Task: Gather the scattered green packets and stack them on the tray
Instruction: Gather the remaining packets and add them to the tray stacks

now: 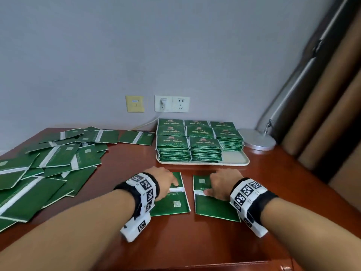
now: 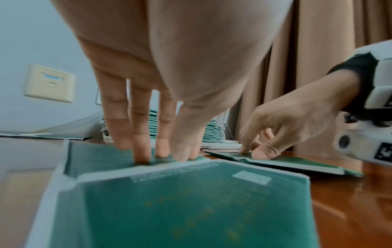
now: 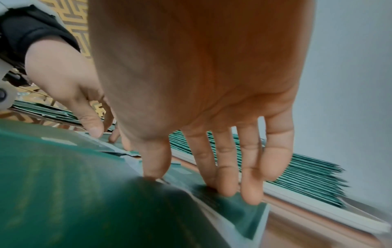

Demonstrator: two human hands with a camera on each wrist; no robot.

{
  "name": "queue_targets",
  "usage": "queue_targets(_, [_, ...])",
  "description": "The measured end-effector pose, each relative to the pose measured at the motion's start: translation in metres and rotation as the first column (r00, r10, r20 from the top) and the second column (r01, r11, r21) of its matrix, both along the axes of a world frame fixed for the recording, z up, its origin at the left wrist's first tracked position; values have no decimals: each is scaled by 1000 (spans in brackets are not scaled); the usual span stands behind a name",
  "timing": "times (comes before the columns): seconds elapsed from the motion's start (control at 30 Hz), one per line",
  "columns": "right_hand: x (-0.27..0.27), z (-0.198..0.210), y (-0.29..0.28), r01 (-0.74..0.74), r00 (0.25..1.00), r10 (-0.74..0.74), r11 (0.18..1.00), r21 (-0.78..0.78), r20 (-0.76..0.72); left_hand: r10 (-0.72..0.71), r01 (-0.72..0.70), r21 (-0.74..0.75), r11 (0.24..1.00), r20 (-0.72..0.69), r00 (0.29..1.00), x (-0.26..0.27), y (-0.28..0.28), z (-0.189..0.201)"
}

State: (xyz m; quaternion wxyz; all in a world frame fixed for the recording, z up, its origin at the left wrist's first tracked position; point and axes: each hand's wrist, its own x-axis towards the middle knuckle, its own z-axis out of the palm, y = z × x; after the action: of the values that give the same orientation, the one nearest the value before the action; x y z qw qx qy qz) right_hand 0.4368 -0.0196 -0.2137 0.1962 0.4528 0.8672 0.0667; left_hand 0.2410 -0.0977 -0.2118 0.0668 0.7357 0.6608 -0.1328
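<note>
Two green packets lie flat side by side on the red-brown table, just in front of the tray. My left hand presses straight fingers onto the far half of the left packet, by its white band. My right hand rests on the right packet, its fingers flat on the far half and its thumb at the white band. Neat stacks of green packets fill most of the tray. Several scattered packets lie in a loose pile at the left.
A round silver lamp base stands right of the tray, with brown curtains behind it. Wall sockets with a plugged-in cable sit above the tray. The tray's front right corner is bare. The table's front edge runs below my forearms.
</note>
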Motion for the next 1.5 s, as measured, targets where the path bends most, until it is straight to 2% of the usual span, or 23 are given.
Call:
queue_targets(0.13, [19,0,14,16,997,-18,1000,-23,-72,-37,35,-41,999,-35,999,6,24,5])
queue_targets(0.33, [11,14,34,-16,996,13,999,-38,-84,69,-68,-18,998,95,993,-7,40,-8])
queue_targets(0.53, [-4,13,58,-36,999,38,988,-151,9,118,-120,-64,991,-23,993,-9,47,-8])
queue_targets(0.77, [-13,5,70,-105,994,105,975,-195,-8,145,-164,-147,975,-133,980,-1,57,3])
queue_targets(1.17, [-14,5,82,-93,995,83,942,-323,-46,195,-218,-131,967,-171,966,-4,68,-2])
queue_targets(1.5, [-11,4,67,-144,989,130,952,-271,-67,232,-242,-59,969,-136,963,3,57,0])
